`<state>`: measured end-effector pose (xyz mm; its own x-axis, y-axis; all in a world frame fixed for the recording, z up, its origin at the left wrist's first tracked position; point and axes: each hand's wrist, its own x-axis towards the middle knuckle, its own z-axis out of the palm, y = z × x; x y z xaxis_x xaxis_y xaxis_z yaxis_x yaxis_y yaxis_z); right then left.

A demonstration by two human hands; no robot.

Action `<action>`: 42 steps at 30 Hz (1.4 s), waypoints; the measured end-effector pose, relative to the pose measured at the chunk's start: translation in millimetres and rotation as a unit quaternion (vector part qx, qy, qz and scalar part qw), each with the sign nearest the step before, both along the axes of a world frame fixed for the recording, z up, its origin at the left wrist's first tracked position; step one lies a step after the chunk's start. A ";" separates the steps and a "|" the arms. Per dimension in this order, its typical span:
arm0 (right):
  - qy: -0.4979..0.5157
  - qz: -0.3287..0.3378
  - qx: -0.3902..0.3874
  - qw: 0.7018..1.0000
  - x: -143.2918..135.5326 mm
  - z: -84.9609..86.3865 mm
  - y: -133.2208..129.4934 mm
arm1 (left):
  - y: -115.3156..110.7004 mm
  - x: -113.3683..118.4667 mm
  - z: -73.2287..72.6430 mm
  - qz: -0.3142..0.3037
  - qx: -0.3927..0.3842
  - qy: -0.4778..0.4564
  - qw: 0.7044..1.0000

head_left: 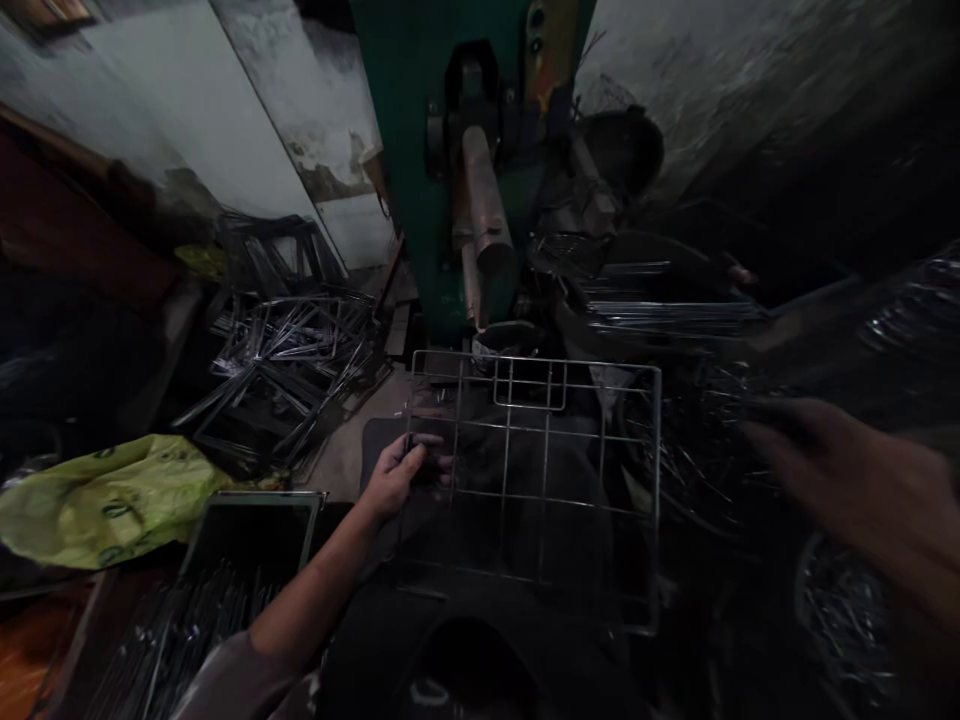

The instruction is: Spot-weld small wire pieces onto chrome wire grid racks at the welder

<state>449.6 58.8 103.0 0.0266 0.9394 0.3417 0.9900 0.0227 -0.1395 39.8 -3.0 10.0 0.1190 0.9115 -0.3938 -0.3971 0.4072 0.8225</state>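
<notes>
A rectangular wire grid rack (506, 450) lies in front of me, over my lap, with a smaller wire rectangle at its far edge. My left hand (405, 470) is closed round the left side of this rack, thumb on top. Off to the right, my right hand (840, 470) is smeared by motion, apart from the rack, near a heap of thin metal pieces (697, 430). Whether its fingers hold anything does not show. Beyond the rack stands a green machine (409, 130) with a thick metal arm (487, 210) pointing down towards me.
Wire frames (292, 340) are piled on the floor at the left. A yellow-green sack (127, 500) lies near a box of metal rods (187, 630). Straight rods (667, 315) rest right of the machine. A round container of small metal parts (847, 610) stands at lower right.
</notes>
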 end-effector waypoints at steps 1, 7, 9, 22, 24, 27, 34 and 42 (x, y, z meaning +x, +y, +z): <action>0.015 0.032 0.003 0.999 -10.3 3.3 6.3 | -1.1 0.5 1.1 -0.002 0.003 -0.001 1.000; 0.041 0.250 0.053 0.966 -107.8 2.1 53.5 | -0.7 3.5 -3.9 0.008 -0.001 -0.019 1.000; 0.020 0.272 0.046 0.961 -131.0 -8.3 62.8 | 0.3 3.7 -5.9 0.016 -0.007 -0.021 1.000; -0.063 0.222 0.021 0.973 -172.5 -45.6 66.1 | 2.4 4.3 -7.8 0.035 -0.020 -0.081 0.996; -0.062 0.220 0.026 0.973 -173.4 -50.4 66.8 | 2.0 3.3 -9.9 0.035 -0.019 -0.081 0.996; -0.058 0.220 0.032 0.973 -175.1 -55.0 67.0 | 1.4 1.8 -13.3 0.037 -0.013 -0.077 0.996; -0.056 0.225 0.045 0.972 -179.6 -54.6 73.5 | 7.4 1.8 -15.2 0.040 0.000 -0.088 0.995; -0.076 0.240 0.050 0.967 -182.4 -53.0 103.2 | 29.9 9.9 -28.3 0.058 0.035 -0.098 0.993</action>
